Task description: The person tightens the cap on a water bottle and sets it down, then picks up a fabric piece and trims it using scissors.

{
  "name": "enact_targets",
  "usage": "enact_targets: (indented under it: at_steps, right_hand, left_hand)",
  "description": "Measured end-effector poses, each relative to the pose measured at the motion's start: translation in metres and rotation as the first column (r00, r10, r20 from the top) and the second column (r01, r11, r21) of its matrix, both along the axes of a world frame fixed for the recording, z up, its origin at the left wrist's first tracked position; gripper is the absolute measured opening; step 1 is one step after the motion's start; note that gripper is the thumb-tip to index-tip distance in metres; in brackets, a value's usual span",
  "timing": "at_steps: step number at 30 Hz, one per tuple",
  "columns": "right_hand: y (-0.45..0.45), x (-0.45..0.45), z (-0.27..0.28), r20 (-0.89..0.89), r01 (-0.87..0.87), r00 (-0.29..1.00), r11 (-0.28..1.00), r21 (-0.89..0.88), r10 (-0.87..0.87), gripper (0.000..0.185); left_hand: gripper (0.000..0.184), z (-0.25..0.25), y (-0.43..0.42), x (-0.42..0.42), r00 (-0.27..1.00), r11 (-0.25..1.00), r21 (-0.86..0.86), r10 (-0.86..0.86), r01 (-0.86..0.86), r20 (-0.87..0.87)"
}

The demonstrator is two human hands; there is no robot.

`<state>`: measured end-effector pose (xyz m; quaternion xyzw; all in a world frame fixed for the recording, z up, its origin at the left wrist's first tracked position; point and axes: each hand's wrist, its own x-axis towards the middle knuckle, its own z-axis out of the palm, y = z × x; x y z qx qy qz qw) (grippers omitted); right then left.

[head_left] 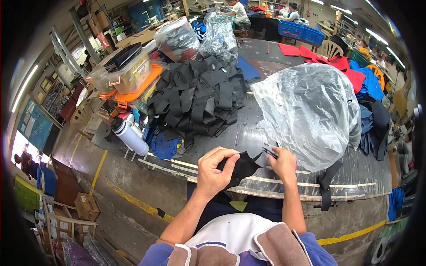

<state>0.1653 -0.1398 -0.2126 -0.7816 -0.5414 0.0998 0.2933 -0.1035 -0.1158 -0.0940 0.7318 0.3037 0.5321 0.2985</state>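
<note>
The left hand (215, 168) pinches a matte black fabric piece (245, 167) (pointed at its free corner) at the tabletop's (243, 141) near edge. The right hand (283, 163) grips slim dark snips (269, 153), tips toward the fabric. Beyond: a heaped pile of black strips (199, 95) and a crinkled, translucent plastic sheet (310, 111).

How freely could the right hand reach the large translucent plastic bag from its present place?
Probably yes: the right hand is close beside the plastic bag, with nothing visible between them. The slim black two-bladed tool it holds might hinder a full grasp.
</note>
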Motion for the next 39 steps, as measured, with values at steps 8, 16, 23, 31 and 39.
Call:
enact_targets:
  at_steps: [8, 16, 23, 31, 39]
  right_hand:
    - [-0.015, -0.047, 0.096, -0.524, -0.247, 0.648, 0.803, 0.543, 0.553, 0.021]
    - [-0.01, -0.051, 0.085, -0.756, -0.088, 0.364, 0.828, 0.554, 0.544, 0.012]
    - [-0.007, -0.04, 0.074, -0.772, -0.025, 0.324, 0.821, 0.57, 0.546, 0.011]
    - [-0.008, -0.04, 0.068, -0.688, -0.059, 0.33, 0.741, 0.669, 0.647, 0.012]
    - [-0.008, -0.042, 0.049, -0.809, 0.009, 0.178, 0.821, 0.571, 0.56, 0.011]
  left_hand:
    - [0.011, -0.006, 0.001, 0.007, 0.997, 0.997, 0.028, -0.064, 0.066, -0.038]
    - [0.047, -0.005, -0.012, 0.002, 0.998, 0.981, -0.182, -0.063, 0.068, 0.032]
    - [0.056, -0.012, -0.013, 0.0, 0.983, 0.912, -0.37, -0.145, 0.175, 0.109]
    - [0.03, -0.006, -0.015, 0.018, 0.995, 0.982, -0.174, -0.056, 0.069, 0.08]
    - [0.018, -0.006, -0.025, 0.019, 0.999, 0.97, -0.236, -0.055, 0.054, 0.004]
